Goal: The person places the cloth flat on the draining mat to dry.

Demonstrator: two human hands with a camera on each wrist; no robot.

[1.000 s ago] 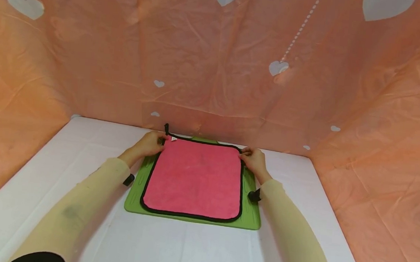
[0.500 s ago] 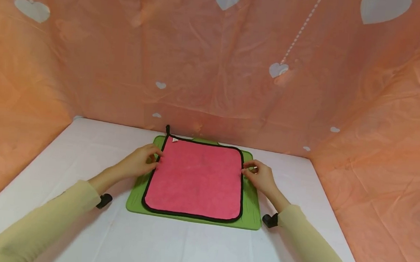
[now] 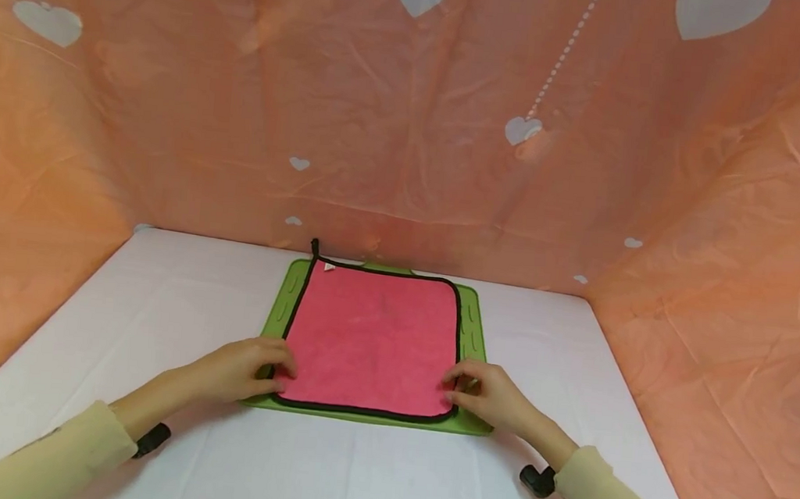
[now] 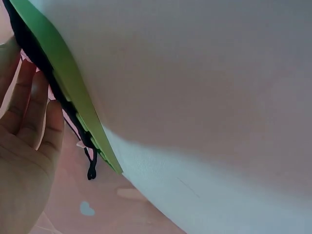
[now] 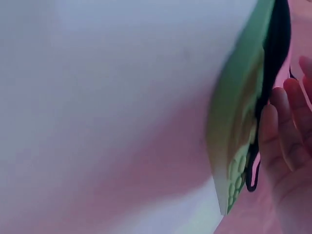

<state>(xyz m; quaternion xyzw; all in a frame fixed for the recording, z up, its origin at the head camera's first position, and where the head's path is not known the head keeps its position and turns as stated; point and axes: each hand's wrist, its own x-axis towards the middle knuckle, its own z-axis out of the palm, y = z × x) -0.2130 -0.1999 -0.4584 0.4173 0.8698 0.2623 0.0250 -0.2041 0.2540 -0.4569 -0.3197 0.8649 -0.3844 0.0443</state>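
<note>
A pink cloth (image 3: pixel 375 334) with black edging lies flat over a green board (image 3: pixel 480 342), whose green shows along the sides. My left hand (image 3: pixel 238 368) is at the cloth's near left corner, thumb and fingers apart at the black edging. My right hand (image 3: pixel 490 396) mirrors it at the near right corner. In the left wrist view, the fingers (image 4: pixel 34 97) reach across the black edging (image 4: pixel 44 68) above the board's side. The right wrist view has the fingers (image 5: pixel 287 122) beside the edging, slightly bent and spread.
A white-covered table (image 3: pixel 347 472) carries the board. Orange sheeting with pale hearts (image 3: pixel 410 125) rises behind the table and on both sides. A black hanging loop (image 3: pixel 315 247) sticks up from the cloth's far left corner. Black wrist devices (image 3: pixel 153 441) show below the sleeves.
Both hands have let go of the cloth's far corners and moved down along its sides to the near corners. The cloth and board stay in place.
</note>
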